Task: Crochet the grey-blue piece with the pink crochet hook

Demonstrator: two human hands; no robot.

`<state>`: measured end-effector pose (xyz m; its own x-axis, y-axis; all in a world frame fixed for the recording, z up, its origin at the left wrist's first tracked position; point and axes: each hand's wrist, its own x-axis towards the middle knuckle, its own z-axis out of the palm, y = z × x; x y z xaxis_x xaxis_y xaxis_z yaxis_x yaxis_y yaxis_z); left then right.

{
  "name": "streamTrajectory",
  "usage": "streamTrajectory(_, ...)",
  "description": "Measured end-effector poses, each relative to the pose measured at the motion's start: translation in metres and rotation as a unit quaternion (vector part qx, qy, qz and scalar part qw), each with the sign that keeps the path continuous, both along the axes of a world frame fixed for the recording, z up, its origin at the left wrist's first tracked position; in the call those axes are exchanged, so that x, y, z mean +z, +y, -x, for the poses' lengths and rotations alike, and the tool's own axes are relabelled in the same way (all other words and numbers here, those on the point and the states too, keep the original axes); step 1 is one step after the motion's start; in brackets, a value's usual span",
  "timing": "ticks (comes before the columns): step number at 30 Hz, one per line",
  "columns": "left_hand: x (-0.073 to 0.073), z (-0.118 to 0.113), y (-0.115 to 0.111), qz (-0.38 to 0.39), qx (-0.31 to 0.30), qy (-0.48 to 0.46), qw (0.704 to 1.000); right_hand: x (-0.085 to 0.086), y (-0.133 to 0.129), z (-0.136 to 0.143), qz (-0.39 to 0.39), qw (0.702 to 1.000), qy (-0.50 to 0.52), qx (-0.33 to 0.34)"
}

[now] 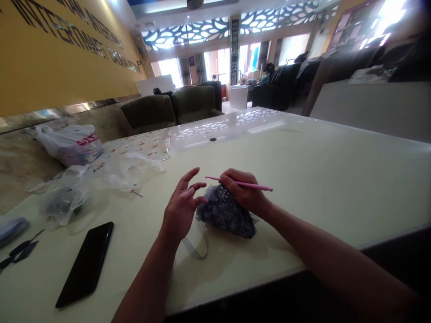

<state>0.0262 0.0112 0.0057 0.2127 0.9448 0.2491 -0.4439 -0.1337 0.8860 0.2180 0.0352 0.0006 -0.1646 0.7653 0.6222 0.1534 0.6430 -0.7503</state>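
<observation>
A dark blue-grey crocheted piece (pixel 229 215) with a ruffled surface hangs just above the pale table between my hands. My right hand (pixel 245 190) is closed on a pink crochet hook (pixel 254 185) and also touches the top of the piece. The hook's thin tip points left, toward my left hand. My left hand (pixel 182 206) is at the left side of the piece, its index finger raised and the others curled, with fingertips at the edge. A thin translucent strand (pixel 206 251) loops down below the piece. Whether my left fingers pinch the strand is unclear.
A black phone (pixel 85 264) lies at the left on the table (pixel 319 179). Dark scissors (pixel 20 253) are at the far left. Clear plastic bags (pixel 65 199) and a full white bag (pixel 72 143) stand behind. Armchairs (pixel 195 103) and people are beyond the table.
</observation>
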Motion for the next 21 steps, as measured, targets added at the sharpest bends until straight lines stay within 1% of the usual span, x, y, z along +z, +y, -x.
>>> streamTrajectory(3,0.004,-0.001,-0.003,0.012,-0.018,-0.043,0.999,-0.001,0.000,0.001,0.004,1.000,0.000,0.002)
streamTrajectory(5,0.007,-0.001,-0.003,0.024,-0.016,-0.084,0.996,-0.002,-0.001,0.002,0.007,1.000,-0.001,0.003)
streamTrajectory(7,0.009,0.001,-0.002,0.040,0.018,-0.129,0.991,-0.002,-0.002,0.002,0.010,1.000,-0.002,0.005)
streamTrajectory(9,0.009,0.005,0.002,0.056,0.072,-0.167,0.982,-0.001,-0.003,0.002,0.010,1.000,-0.004,0.007)
streamTrajectory(10,0.008,0.008,0.004,0.061,0.097,-0.181,0.977,-0.001,-0.003,0.002,0.009,1.000,-0.004,0.006)
streamTrajectory(12,0.006,0.011,0.008,0.056,0.126,-0.192,0.972,0.000,-0.003,0.002,0.007,1.000,-0.003,0.003)
streamTrajectory(15,0.003,0.011,0.009,0.013,0.137,-0.172,0.975,0.000,-0.003,0.002,0.013,1.000,0.002,0.000)
streamTrajectory(18,0.003,0.006,0.003,-0.074,0.157,-0.090,0.981,-0.001,-0.004,0.003,0.019,1.000,0.006,-0.001)
streamTrajectory(21,0.006,-0.003,-0.006,-0.177,0.203,0.001,0.963,-0.001,-0.005,0.004,0.016,1.000,0.003,0.002)
